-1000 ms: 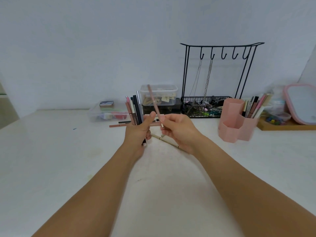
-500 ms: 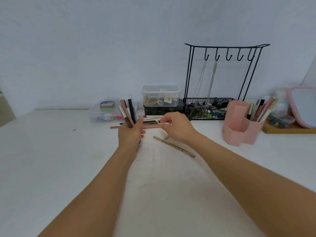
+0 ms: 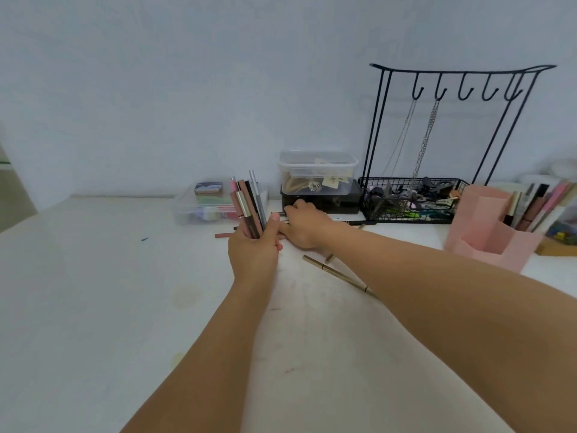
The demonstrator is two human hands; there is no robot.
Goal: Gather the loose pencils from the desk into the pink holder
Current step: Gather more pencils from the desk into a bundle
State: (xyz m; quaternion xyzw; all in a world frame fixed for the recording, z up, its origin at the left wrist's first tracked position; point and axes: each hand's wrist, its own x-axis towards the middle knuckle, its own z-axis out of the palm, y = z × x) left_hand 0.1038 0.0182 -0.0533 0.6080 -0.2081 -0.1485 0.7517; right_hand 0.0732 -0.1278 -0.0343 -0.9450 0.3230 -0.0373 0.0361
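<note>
My left hand grips an upright bundle of several pencils at the middle of the white desk. Just right of it, my right hand lies low on the desk with its fingers curled over loose dark pencils in front of a black box; whether it grips one is hidden. A gold pencil lies by my right forearm, a pink pencil left of my left hand, a black pencil farther back. The pink holder stands at the right with several pencils in its back compartment.
A black wire jewellery stand with a basket stands against the wall. A clear lidded tub sits on the black box. A flat clear container is at the back left. A wooden tray lies far right.
My right hand passed the pink pencil to the bundle in my left hand, then dropped forward onto the loose pencils by the black box. My left hand stayed roughly in place.
</note>
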